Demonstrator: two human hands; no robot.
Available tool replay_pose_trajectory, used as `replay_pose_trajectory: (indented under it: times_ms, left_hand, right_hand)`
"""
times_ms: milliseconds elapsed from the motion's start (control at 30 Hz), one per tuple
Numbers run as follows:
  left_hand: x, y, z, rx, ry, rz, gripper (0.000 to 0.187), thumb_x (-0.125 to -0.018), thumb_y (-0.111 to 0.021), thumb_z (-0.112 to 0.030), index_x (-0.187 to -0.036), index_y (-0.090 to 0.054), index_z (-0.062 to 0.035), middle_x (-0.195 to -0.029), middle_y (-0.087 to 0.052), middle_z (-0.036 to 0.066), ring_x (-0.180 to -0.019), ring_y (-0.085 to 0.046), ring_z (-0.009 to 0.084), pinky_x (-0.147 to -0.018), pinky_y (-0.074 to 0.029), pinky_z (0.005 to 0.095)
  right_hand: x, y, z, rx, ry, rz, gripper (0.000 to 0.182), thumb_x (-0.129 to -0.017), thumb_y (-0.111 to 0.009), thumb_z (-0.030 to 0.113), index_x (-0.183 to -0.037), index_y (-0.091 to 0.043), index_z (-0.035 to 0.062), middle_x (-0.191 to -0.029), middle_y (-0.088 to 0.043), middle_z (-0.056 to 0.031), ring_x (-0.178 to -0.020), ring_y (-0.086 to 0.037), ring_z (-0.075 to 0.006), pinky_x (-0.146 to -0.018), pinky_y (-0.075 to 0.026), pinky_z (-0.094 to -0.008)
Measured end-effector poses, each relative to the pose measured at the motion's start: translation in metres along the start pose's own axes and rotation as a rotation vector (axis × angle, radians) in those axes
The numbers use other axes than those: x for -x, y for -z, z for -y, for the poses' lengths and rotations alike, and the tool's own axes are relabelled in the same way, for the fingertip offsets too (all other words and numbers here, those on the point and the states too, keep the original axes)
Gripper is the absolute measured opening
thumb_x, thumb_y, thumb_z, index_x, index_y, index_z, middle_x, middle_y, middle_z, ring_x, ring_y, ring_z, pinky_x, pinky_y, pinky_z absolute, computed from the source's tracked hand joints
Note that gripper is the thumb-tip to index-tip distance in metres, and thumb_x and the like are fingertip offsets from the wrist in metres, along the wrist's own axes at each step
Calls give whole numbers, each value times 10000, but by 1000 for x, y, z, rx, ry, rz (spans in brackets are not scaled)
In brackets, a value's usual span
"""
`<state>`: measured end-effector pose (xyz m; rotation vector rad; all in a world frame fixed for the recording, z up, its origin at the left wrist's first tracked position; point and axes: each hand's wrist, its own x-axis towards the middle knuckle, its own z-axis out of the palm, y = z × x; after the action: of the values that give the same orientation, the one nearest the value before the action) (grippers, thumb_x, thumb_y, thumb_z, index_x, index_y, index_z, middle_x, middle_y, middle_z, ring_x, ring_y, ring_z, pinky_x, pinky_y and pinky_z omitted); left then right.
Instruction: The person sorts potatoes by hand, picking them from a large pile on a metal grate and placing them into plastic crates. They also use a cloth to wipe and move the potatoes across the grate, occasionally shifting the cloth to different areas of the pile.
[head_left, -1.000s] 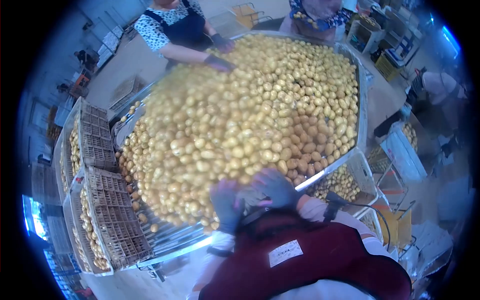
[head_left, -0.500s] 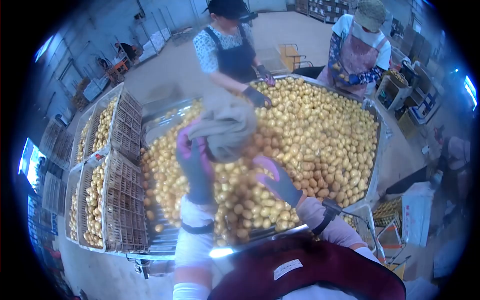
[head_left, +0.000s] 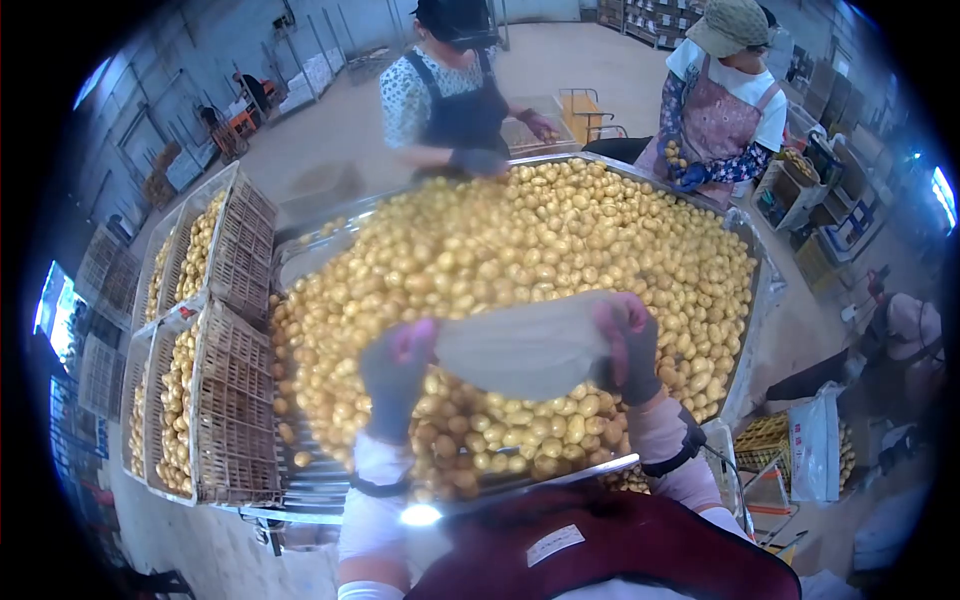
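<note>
At the bottom centre of the frame, the wearer's dark red apron [head_left: 620, 545] bears a white label [head_left: 555, 543]. Just above it, both gloved hands are raised. The left hand [head_left: 395, 372], left of centre, grips one end of a grey-beige cloth [head_left: 520, 348] between thumb and fingers. The right hand [head_left: 630, 350], right of centre, grips the opposite end in like manner. The cloth is at the centre of the frame, spread between the two hands in front of the potatoes [head_left: 590, 240]; whether it touches them cannot be determined.

The potatoes form a broad heap on a metal-edged table [head_left: 762, 285]. Bare metal slats [head_left: 318, 490] show at its lower left. Beside these, at the left of the frame, stand a front crate [head_left: 238, 420] and a rear crate [head_left: 243, 240], both slatted. A white bag [head_left: 815, 450] is at the lower right.

At upper centre, a person in a black cap [head_left: 455, 105] has one gloved hand at the heap's far edge, blurred. At upper right, a person in a patterned hat [head_left: 735, 110] holds several potatoes.
</note>
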<state>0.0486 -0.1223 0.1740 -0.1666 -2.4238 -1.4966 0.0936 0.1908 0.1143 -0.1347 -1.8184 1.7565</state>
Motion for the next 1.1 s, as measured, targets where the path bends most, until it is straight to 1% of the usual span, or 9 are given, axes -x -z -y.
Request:
replay_pose_trajectory:
  times_ms: [267, 300, 433, 600, 733, 833, 933, 1033, 1100]
  left_hand:
    - [-39, -3, -47, 531, 234, 183, 443, -1017, -567, -394, -853, -698, -4, -713, -658, 12, -668, -587, 101, -651, -478, 256]
    - [-60, -5, 9, 360, 278, 185, 398, -988, -624, -378, -1053, -663, 12, -885, -682, 54, -775, -619, 118, -696, -501, 262]
    - [-36, -55, 107, 153, -57, -149, 571, -917, -735, -266, -1352, -482, 5, -1288, -521, 131, -1168, -525, 206, -960, -482, 322]
    - [40, -73, 69, -562, -463, 317, 634, -846, -759, -193, -1395, -488, -31, -1381, -510, 136, -1307, -482, 311, -1132, -352, 417]
    - [60, -94, 122, -788, -722, 295, 418, -829, -713, -307, -1185, -663, -94, -1267, -618, 148, -1272, -487, 389, -1031, -360, 586]
    - [49, -85, 103, -324, -317, 361, 317, -902, -655, -319, -1122, -684, -92, -1191, -654, 136, -1197, -543, 376, -974, -404, 571]
    - [35, -81, 72, 83, -105, 79, 164, -956, -612, -146, -991, -704, -16, -871, -705, 90, -813, -661, 188, -815, -522, 329]
    - [4, -56, 24, 22, -249, -46, 241, -998, -551, -196, -1088, -645, 6, -926, -670, 79, -847, -638, 160, -792, -514, 302]
    - [-15, -39, -10, -151, -431, -150, 296, -1026, -511, -230, -1153, -607, 20, -963, -647, 73, -870, -622, 142, -777, -508, 284]
  right_hand:
    - [-33, 23, 46, 5, 68, 78, 249, -963, -652, 194, -1134, -664, 13, -944, -644, -12, -845, -579, -63, -716, -489, -234]
    - [-35, 24, 36, 23, 107, 103, 262, -969, -642, 188, -1160, -662, 10, -956, -636, -11, -858, -575, -63, -726, -487, -231]
    - [-24, 27, -31, -139, -87, 132, 388, -954, -627, 150, -1300, -564, -15, -1179, -620, -104, -1059, -601, -189, -926, -503, -307]
    - [0, 34, -110, 496, -47, 511, 568, -876, -715, 105, -1387, -487, 4, -1404, -458, -152, -1256, -492, -225, -983, -496, -345]
    - [46, 15, -119, 597, 109, 703, 778, -754, -814, 279, -1399, -468, 17, -1412, -431, -200, -1292, -445, -340, -1055, -427, -463]
    - [62, 3, -100, 956, 355, 647, 990, -632, -860, 459, -1422, -448, 26, -1433, -437, -242, -1308, -398, -481, -1104, -332, -543]
    - [61, -6, -69, 935, 294, 594, 987, -663, -856, 431, -1454, -416, 37, -1429, -440, -255, -1300, -422, -459, -1102, -342, -524]
    - [52, -18, -100, 697, 379, 183, 851, -688, -841, 408, -1380, -487, 62, -1391, -461, -214, -1273, -432, -430, -1063, -377, -517]
    - [33, -21, -92, 704, 313, 270, 755, -730, -824, 366, -1351, -521, 61, -1353, -511, -191, -1247, -471, -409, -1057, -386, -505]
